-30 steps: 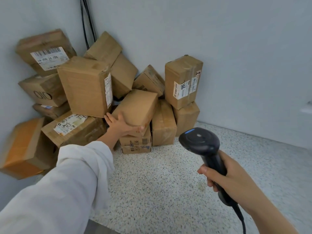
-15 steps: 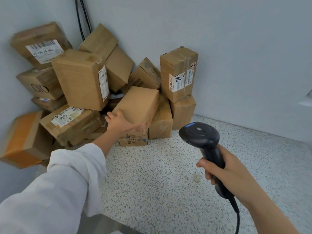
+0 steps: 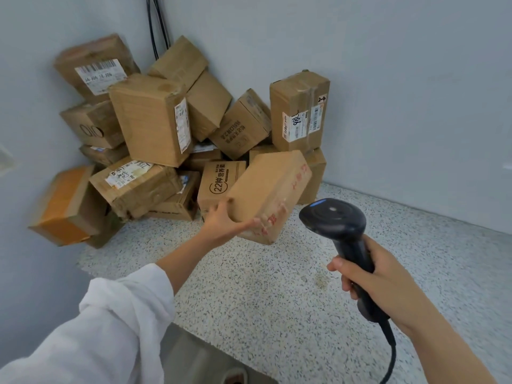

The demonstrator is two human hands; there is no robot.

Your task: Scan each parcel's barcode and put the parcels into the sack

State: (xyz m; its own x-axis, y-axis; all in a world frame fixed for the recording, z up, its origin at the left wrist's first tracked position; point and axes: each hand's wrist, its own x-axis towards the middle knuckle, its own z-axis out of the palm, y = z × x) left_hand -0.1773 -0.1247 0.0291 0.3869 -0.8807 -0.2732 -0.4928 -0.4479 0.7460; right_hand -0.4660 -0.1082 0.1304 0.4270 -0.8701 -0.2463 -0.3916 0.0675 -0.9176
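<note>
Head view: left hand [image 3: 221,225] grips a small cardboard parcel [image 3: 268,189] from beneath, in front of the pile [image 3: 149,120]; right hand [image 3: 371,275] clasps the barcode scanner [image 3: 332,220]. Seems light, stiff; hold its edges

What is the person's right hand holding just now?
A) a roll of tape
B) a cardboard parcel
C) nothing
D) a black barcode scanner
D: the right hand grips the black barcode scanner by its handle; the left hand holds the cardboard parcel.

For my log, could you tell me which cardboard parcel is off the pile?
The red-printed brown cardboard parcel in the left hand; the rest lie stacked.
</note>
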